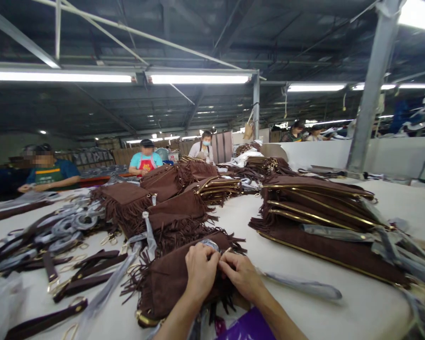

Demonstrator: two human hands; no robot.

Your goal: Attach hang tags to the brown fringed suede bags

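Directly before me on the white table lies a dark brown fringed bag with gold trim at its lower left corner. My left hand rests over the bag's right part, its fingers pinched beside a bit of clear plastic wrap. Close by on the right, my right hand pinches something small near the bag's edge; what exactly sits between the fingertips of either hand is too small to tell. A plastic-wrapped strap extends to the right from beside my right hand.
Fringed bags are heaped ahead, and a stack of gold-zipped bags stands right. Brown straps with gold clasps and wrapped rings spread left. A purple sheet lies at the near edge. Several people sit beyond the table.
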